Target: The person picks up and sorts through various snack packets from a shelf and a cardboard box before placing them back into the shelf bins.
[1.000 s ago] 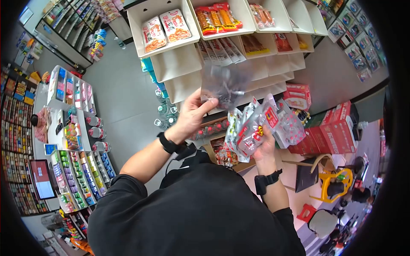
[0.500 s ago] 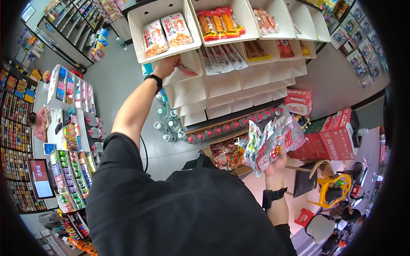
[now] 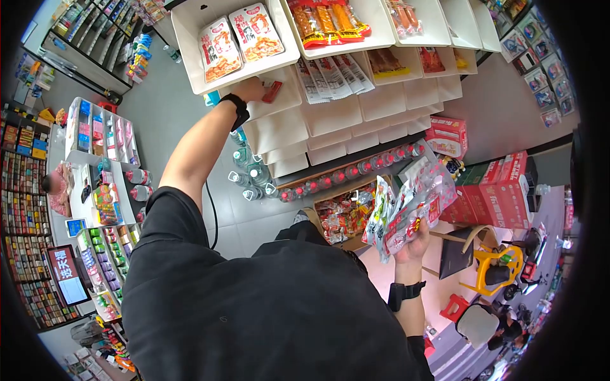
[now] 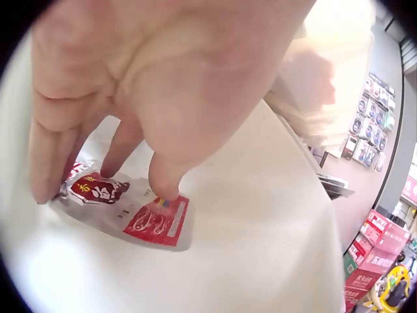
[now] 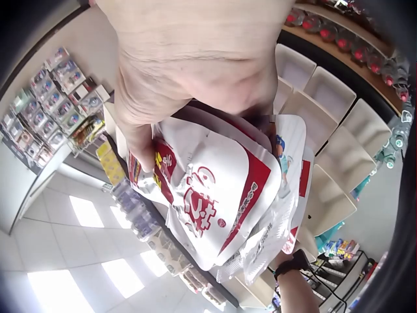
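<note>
Toward the upper left of the head view, the left hand (image 3: 251, 89) is lowered into a cream bin (image 3: 286, 101) in the second tier, beneath a top bin (image 3: 183, 52) in which two red-and-white snack packets (image 3: 257, 35) are displayed. In the left wrist view, its fingers are spread, and a clear-and-red vacuum-sealed snack packet (image 4: 156, 222) is touched by the thumb and fingertips, flat against the bin's pale inner surface; whether it is being pinched cannot be told. Just to the right, silvery snack packets (image 3: 330, 76) are fanned in the neighbouring bin.

Right of centre and lower down, an overlapping bundle of snack packets (image 5: 212, 189) is gripped between the thumb and fingers of the right hand (image 3: 413, 246), held near an open carton (image 3: 346, 219) of assorted packets. Red cartons (image 3: 499, 193) are stacked farther right.

The step in hand is judged to be the laying of a single packet in the bin. For the next move, the packet would need to be left flat and the fingers lifted without dragging it, while the bundle is kept firmly together.
</note>
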Available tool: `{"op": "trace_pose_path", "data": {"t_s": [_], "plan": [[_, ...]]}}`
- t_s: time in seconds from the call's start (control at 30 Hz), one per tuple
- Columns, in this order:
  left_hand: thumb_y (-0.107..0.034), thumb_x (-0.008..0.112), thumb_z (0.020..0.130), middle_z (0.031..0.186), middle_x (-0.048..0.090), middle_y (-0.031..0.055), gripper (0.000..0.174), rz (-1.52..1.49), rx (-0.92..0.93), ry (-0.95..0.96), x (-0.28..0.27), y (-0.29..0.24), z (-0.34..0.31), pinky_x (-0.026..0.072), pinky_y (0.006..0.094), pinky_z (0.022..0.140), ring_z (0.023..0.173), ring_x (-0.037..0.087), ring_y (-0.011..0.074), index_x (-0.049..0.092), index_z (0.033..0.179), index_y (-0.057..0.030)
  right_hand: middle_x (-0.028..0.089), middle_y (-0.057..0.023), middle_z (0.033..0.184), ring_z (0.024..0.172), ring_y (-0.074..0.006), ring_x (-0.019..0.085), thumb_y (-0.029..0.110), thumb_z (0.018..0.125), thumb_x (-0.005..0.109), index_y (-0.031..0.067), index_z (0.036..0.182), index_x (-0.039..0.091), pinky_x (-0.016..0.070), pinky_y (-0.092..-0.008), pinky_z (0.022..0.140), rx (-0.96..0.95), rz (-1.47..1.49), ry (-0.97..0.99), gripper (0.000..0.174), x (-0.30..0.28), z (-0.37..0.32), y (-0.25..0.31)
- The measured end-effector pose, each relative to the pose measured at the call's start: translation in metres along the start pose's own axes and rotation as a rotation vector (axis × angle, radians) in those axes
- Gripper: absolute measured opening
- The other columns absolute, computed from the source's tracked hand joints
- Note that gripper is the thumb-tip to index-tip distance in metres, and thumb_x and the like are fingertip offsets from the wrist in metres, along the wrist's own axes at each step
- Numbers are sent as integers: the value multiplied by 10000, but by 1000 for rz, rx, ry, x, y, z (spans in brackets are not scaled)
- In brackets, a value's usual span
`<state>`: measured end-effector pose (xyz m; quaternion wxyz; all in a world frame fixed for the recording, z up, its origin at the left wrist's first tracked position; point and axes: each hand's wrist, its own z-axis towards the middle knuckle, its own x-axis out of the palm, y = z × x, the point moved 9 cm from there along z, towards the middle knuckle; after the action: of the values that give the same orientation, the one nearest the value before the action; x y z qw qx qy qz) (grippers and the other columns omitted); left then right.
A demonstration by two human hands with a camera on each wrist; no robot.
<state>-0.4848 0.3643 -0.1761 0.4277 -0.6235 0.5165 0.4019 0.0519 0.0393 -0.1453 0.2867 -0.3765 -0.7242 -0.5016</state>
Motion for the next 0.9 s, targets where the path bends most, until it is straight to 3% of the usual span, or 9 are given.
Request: {"op": "trace_pose_path", "data": {"t_s": [0.07, 0.13, 0.2, 0.23, 0.43, 0.57, 0.73, 0.77, 0.9], "plan": [[-357, 703, 844, 1137, 728, 259, 501, -27, 104, -162, 10, 6, 32, 545, 399, 957, 1070, 706, 361, 731, 1185, 10, 584, -114, 1466, 1360, -329, 540, 321, 891, 766, 109, 1504, 482, 385, -559, 1184, -4, -8, -7, 709, -2, 1, -3], [-278, 691, 844, 1218, 707, 245, 452, -90, 121, -185, 16, 8, 39, 511, 402, 1024, 1153, 670, 360, 728, 1206, -10, 583, -112, 1466, 1360, -328, 539, 322, 891, 767, 109, 1500, 487, 384, -554, 1185, 5, -16, -5, 704, 4, 0, -5], [-190, 653, 841, 1351, 631, 268, 486, 67, 232, -421, 17, 9, 59, 436, 431, 1123, 1294, 581, 387, 677, 1290, -4, 582, -110, 1466, 1360, -326, 538, 322, 890, 769, 108, 1496, 493, 384, -549, 1186, 12, -21, -3, 700, 5, -1, -7], [-125, 602, 843, 1477, 520, 288, 593, 127, 138, -345, -5, -6, 36, 332, 464, 1209, 1414, 458, 421, 562, 1419, 9, 580, -110, 1469, 1364, -327, 534, 325, 892, 769, 108, 1496, 492, 381, -545, 1188, 16, -25, -6, 699, 5, -1, -7], [-109, 580, 855, 1565, 415, 287, 687, 120, 79, -296, -7, -5, 41, 266, 474, 1247, 1484, 364, 425, 426, 1513, 18, 574, -115, 1474, 1373, -330, 524, 328, 889, 780, 107, 1492, 493, 378, -538, 1193, 6, -57, 19, 704, 8, 0, -8], [-129, 661, 833, 1493, 507, 272, 638, 162, 134, -342, -20, -19, 25, 348, 453, 1201, 1429, 442, 415, 528, 1446, -11, 588, -117, 1454, 1354, -329, 543, 304, 887, 787, 103, 1490, 493, 394, -539, 1181, 25, -45, -3, 701, 2, -1, -9], [-224, 770, 844, 1098, 728, 215, 329, -387, 340, -391, -28, -113, -118, 551, 469, 897, 996, 691, 405, 731, 1109, -32, 619, -120, 1406, 1315, -328, 577, 270, 897, 781, 66, 1462, 512, 426, -530, 1156, 69, -54, -4, 659, -3, 4, -11], [-254, 765, 902, 1002, 761, 160, 295, -492, 426, -262, -28, -151, -159, 570, 377, 798, 893, 731, 267, 748, 1110, -46, 621, -141, 1394, 1290, -328, 597, 262, 904, 775, 40, 1455, 507, 457, -527, 1129, 107, -39, 5, 652, 6, 4, -13], [-323, 812, 917, 802, 689, 17, 374, -1010, 429, 177, -20, -267, -300, 524, 277, 673, 742, 628, 81, 708, 1089, -7, 665, -145, 1314, 1181, -304, 668, 195, 944, 726, 27, 1394, 556, 536, -490, 1037, 231, -21, 73, 510, 31, 9, -16]]}}
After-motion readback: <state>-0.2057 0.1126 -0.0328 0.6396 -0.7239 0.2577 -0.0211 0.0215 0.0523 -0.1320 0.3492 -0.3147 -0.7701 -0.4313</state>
